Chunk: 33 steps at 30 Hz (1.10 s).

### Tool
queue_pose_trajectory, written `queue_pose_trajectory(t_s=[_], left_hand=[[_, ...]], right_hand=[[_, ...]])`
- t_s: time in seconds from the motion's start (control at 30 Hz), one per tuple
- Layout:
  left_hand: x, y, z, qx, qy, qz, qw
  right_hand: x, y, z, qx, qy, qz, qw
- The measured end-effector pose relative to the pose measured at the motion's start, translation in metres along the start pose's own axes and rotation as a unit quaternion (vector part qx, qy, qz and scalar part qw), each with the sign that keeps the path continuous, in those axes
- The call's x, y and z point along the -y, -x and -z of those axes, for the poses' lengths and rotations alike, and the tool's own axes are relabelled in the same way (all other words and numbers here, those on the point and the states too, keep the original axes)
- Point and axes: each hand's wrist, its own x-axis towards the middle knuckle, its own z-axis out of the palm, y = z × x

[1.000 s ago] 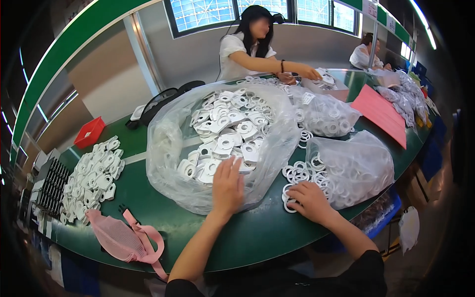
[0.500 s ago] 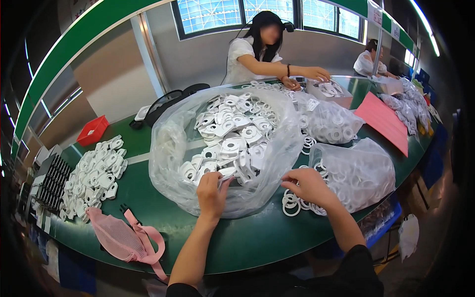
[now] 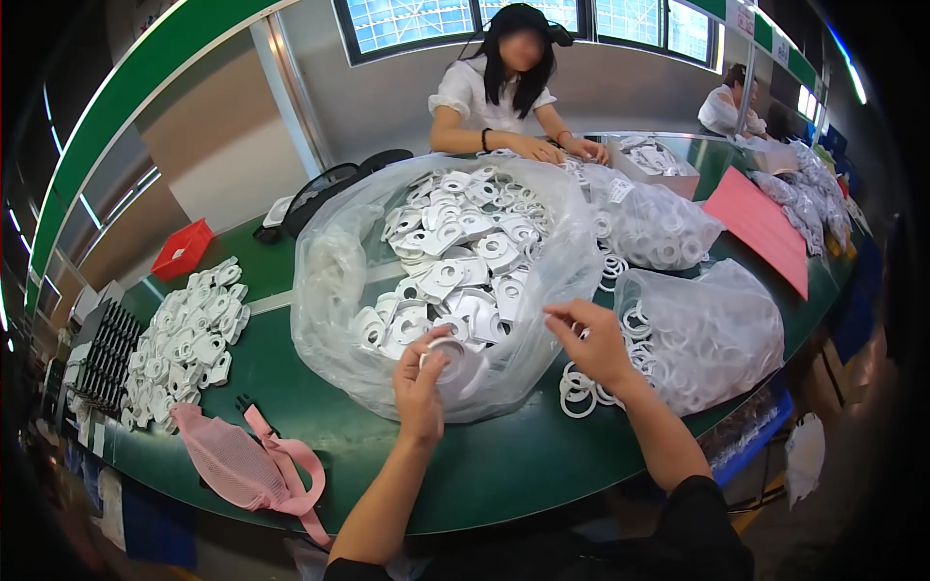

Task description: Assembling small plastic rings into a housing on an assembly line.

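Observation:
My left hand (image 3: 420, 385) grips a white plastic plate with a round hole (image 3: 467, 374) at the near rim of a large clear plastic bag (image 3: 325, 363). The bag lies wide open, with many similar white plates (image 3: 455, 276) heaped inside. To the right, my right hand (image 3: 596, 347) is raised by the bag's edge, thumb and fingertips drawn together; whatever they pinch, if anything, is too small to make out. Loose white rings (image 3: 578, 395) lie just below that hand, beside a clear bag of rings (image 3: 707, 334).
Left on the green table (image 3: 387, 474) are a pile of white plates (image 3: 189, 334), black stacked trays (image 3: 100, 351), a red bin (image 3: 182, 250) and a pink mesh pouch (image 3: 228, 460). Across the table, a co-worker's hands (image 3: 557, 149) work near another ring bag (image 3: 649, 223). A pink sheet (image 3: 760, 225) lies right.
The plate in my left hand has turned, so its round hole now shows. My right hand has risen slightly. The co-worker's outstretched arm has come back from the white box.

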Motion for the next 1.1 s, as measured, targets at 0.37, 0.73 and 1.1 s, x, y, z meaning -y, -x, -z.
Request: queue_pose_trajectory(t_s=[0.37, 0.73, 1.1], left_hand=[[0.026, 0.029, -0.017, 0.209, 0.202, 0.384, 0.877], [0.058, -0.017, -0.019, 0.111, 0.223, 0.293, 0.923], [0.041, 0.002, -0.011, 0.141, 0.135, 0.368, 0.909]], right_hand=[[-0.037, -0.010, 0.032, -0.124, 0.042, -0.081, 0.988], [-0.054, 0.010, 0.012, 0.102, 0.321, 0.043, 0.941], [-0.019, 0.001, 0.021, 0.151, 0.176, 0.057, 0.971]])
